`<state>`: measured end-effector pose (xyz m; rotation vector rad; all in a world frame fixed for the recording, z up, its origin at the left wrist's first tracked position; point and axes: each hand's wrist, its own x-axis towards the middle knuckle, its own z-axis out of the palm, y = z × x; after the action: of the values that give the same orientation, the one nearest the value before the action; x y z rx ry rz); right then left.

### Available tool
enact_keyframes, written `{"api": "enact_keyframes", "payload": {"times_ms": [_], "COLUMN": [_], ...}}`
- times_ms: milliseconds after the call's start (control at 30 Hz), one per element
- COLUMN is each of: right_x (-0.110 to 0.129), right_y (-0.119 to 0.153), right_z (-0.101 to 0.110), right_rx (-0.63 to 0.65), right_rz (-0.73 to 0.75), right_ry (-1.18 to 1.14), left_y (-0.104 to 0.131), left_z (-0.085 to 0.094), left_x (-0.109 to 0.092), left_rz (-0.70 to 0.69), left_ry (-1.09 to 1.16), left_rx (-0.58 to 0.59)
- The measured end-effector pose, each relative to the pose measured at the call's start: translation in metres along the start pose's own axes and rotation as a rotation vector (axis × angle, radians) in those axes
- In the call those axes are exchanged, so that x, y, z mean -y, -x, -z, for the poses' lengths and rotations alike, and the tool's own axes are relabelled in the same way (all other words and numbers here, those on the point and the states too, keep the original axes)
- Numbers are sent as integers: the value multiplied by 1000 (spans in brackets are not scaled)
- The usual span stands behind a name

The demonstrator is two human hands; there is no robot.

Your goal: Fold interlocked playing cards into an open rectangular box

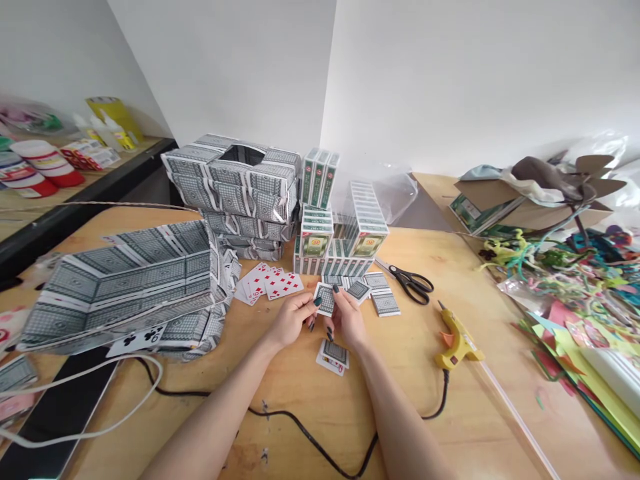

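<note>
Between my left hand [294, 319] and my right hand [350, 319] is a playing card [325, 300], its patterned back facing up. Fingers of both hands pinch it at opposite edges. Just past my right fingertips is another card [359, 291], back up; whether my hand touches it I cannot tell. Below my hands lies a small pair of cards [334, 356], one looking folded. Face-up diamond cards [267, 283] are spread beyond my left hand. Right of my right hand, folded card pieces [385, 303] lie on the table.
Boxes built of cards [250, 180] and a card tray [145, 287] stand left. Card packs [345, 263] are stacked behind my hands. Scissors [413, 283], a yellow glue gun [455, 340] with its black cord [310, 437], and coloured scraps [580, 327] lie right.
</note>
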<state>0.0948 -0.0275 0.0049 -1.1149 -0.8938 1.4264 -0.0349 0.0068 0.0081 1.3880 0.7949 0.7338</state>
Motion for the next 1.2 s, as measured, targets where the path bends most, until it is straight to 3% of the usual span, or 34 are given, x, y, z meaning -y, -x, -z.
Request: {"api": "enact_keyframes", "payload": {"times_ms": [233, 467, 700, 867, 1067, 1200], "right_x": [5, -5, -4, -6, -10, -10], "right_y": [2, -2, -4, -2, 1, -1], "right_z": [-8, -7, -5, -9, -10, -8], "right_rx": [-60, -270, -316, -277, -45, -19], "right_rz": [111, 273, 358, 361, 58, 123], "right_ry": [158, 395, 547, 589, 363, 365], "left_y": [0, 1, 5, 0, -4, -4], "left_z": [-1, -5, -11, -11, -7, -7], "left_x": [0, 4, 6, 8, 11, 10], "left_rz": [1, -22, -39, -71, -135, -154], "left_ry": [64, -39, -129, -189, -393, -457], "left_rx": [26, -19, -94, -251, -340, -373]}}
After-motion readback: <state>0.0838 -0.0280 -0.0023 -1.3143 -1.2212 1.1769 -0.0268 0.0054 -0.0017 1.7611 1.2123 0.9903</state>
